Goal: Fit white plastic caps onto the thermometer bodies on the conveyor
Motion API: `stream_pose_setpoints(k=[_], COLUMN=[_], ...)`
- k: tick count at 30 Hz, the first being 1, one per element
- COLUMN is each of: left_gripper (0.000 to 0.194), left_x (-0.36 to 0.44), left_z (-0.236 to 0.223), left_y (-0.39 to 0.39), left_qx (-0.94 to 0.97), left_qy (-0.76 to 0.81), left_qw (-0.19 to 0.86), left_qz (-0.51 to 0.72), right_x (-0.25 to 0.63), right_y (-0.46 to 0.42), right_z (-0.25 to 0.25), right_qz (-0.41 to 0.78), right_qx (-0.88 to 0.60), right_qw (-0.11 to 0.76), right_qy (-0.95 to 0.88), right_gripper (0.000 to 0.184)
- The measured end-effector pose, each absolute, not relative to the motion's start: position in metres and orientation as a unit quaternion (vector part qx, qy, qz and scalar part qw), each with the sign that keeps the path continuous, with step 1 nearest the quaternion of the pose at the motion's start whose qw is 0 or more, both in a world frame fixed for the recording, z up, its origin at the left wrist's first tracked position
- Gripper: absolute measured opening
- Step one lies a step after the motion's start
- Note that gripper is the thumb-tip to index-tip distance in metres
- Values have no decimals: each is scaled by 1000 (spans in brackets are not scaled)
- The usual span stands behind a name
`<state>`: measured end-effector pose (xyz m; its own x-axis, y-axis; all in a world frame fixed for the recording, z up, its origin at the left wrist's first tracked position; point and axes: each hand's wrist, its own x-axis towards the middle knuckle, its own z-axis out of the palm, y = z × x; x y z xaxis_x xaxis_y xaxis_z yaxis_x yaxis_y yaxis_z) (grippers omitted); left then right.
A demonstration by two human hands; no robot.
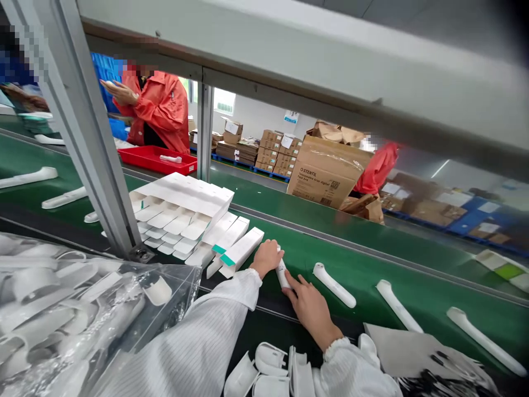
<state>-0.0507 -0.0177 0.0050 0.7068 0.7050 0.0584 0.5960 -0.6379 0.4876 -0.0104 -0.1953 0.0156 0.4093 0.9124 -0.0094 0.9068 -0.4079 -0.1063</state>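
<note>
My left hand [266,257] is closed around the upper end of a white handle-shaped device [282,273] lying on the green conveyor belt [363,270]. The fingertips of my right hand [309,306] press on the lower end of the same device. Both arms wear white striped sleeves. Right beside my left hand lie white cartons with teal bands [236,252], and behind them is a stack of open white box sleeves [177,212].
More white devices [334,284] lie along the belt to the right and far left. White curved caps [270,361] sit near me; a clear bag of parts [82,309] at left. A grey frame post [99,160] stands ahead. Workers in red jackets, a red tray [157,159] and cardboard boxes [326,171] are beyond.
</note>
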Motion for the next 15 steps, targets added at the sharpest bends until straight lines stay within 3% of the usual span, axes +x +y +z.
stream_pose_setpoints(k=[6,10,12,15], left_gripper=[36,40,45,39], left_x=[-38,-41,-53,-87], left_z=[9,33,50,74], left_y=[-27,-46,-53,-53], left_qx=[903,930,944,945], left_qy=[351,311,283,287], left_qw=[214,189,160,102], left_qz=[124,55,51,115], right_x=[5,12,9,-2], right_y=[-202,-206,-200,-173], right_z=[18,27,31,37], right_qz=[49,55,51,118], right_qx=[-851,-853,-855,-844], right_qw=[52,59,99,252], right_qy=[-521,-515,-507,-458], right_gripper=[46,45,41,42])
